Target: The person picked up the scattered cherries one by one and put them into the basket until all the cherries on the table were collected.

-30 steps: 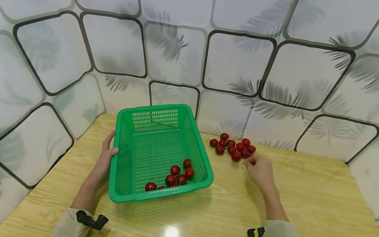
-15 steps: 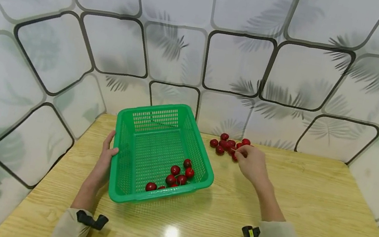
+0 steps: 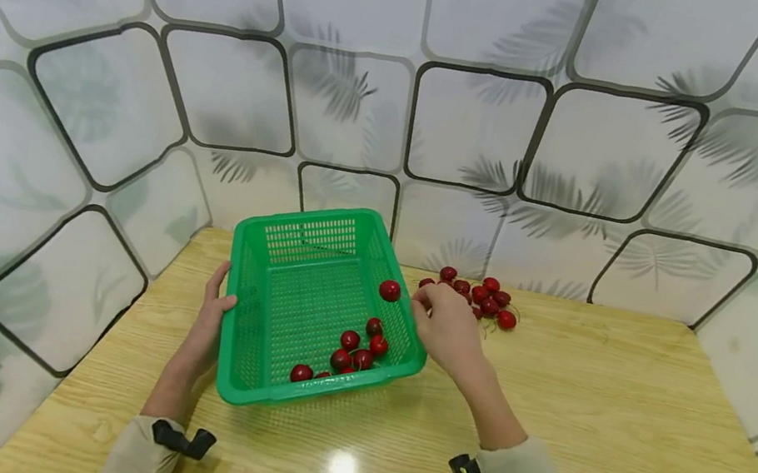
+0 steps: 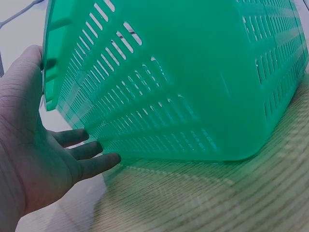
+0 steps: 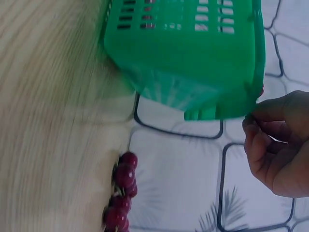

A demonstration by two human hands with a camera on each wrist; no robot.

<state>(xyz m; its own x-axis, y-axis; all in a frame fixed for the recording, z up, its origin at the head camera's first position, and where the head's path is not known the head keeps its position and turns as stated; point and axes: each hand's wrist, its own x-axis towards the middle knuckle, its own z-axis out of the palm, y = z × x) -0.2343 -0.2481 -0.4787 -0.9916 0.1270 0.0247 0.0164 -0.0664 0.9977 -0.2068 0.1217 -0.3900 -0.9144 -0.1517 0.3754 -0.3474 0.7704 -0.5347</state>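
Observation:
A green plastic basket (image 3: 310, 283) stands on the table, with several dark red cherries (image 3: 362, 359) in its near right corner. On its left side my left hand (image 3: 209, 321) holds it, thumb over the rim and fingers against the slotted outer wall; the left wrist view shows this hand (image 4: 53, 154) close up. At the right rim, my right hand (image 3: 449, 325) pinches a cherry (image 3: 389, 290) by its stem, the fruit hanging over the basket's inside. In the right wrist view the thumb and forefinger of that hand (image 5: 282, 145) meet beside the rim, and the cherry is mostly hidden.
A loose pile of cherries (image 3: 490, 297) with stems lies at the back of the wooden table (image 3: 621, 415), right of the basket and partly behind my right hand. A patterned wall covering (image 3: 474, 126) rises behind the table's back edge.
My right hand has moved left from the pile to the basket's right rim, bringing a cherry with it. One pile cherry now lies further right. My left hand and the basket have stayed in place.

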